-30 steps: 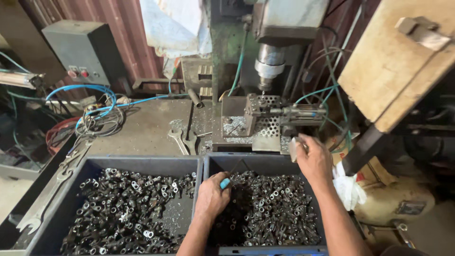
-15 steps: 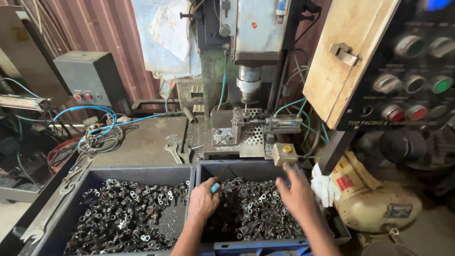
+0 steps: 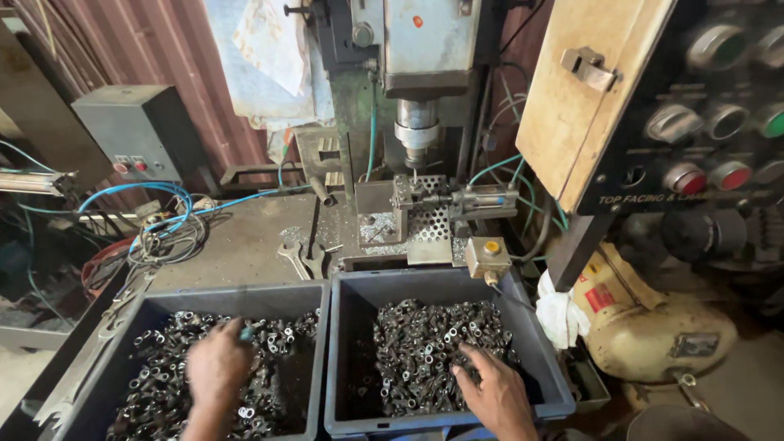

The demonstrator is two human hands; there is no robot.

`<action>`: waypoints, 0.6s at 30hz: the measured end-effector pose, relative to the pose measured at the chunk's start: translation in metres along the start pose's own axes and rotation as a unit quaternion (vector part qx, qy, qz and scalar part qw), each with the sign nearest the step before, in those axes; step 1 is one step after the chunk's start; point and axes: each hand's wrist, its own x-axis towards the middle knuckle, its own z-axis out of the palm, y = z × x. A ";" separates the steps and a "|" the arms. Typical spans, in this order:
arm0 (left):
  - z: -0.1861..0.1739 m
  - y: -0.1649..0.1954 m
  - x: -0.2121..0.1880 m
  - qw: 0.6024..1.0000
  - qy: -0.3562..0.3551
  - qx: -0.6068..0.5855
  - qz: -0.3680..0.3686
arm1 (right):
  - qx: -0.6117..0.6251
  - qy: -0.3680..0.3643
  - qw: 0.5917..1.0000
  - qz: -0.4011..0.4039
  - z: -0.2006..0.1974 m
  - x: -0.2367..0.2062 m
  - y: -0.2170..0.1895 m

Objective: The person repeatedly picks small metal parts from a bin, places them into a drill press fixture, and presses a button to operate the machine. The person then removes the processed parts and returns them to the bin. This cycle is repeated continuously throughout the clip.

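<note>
Head view: left hand (image 3: 216,367) blurred, palm down over small dark metal parts (image 3: 163,367) in left bin (image 3: 98,371), in front of drill press (image 3: 416,122); grip hidden, cannot tell if anything held beyond teal bit showing at fingertips. Right hand (image 3: 494,396) spread open, fingers resting on parts heap (image 3: 433,339) in right bin (image 3: 535,359), wrist cut off by frame edge. Parts ring-like, grey-black, some shiny.
</note>
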 end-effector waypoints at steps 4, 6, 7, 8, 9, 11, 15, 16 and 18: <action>0.003 -0.061 0.008 0.985 -0.092 0.145 0.000 | 0.008 0.009 1.000 -0.001 0.000 0.000 -0.001; 0.015 -0.079 0.008 0.974 -0.139 0.180 -0.006 | 0.005 0.000 1.000 0.010 0.000 0.000 -0.001; 0.020 -0.089 0.007 0.967 -0.163 0.196 -0.011 | 0.003 -0.007 1.000 0.017 0.000 0.000 -0.001; 0.027 -0.096 0.006 0.969 -0.145 0.200 0.000 | 0.000 -0.014 1.000 0.024 0.001 0.001 -0.002; 0.035 -0.099 0.006 0.971 -0.127 0.204 0.011 | -0.004 -0.014 1.000 0.024 0.001 0.001 -0.002; 0.049 -0.105 0.004 0.970 -0.108 0.216 0.021 | -0.012 -0.014 0.999 0.028 0.003 0.001 -0.003; 0.065 -0.111 0.007 0.973 -0.072 0.215 0.042 | -0.005 -0.016 0.999 0.041 0.005 0.000 -0.001; 0.066 -0.112 0.007 0.975 -0.061 0.208 0.056 | -0.009 -0.004 1.000 0.017 0.006 0.000 0.000; 0.069 -0.114 0.008 0.973 -0.066 0.213 0.056 | -0.016 0.010 1.000 -0.007 0.007 -0.001 0.003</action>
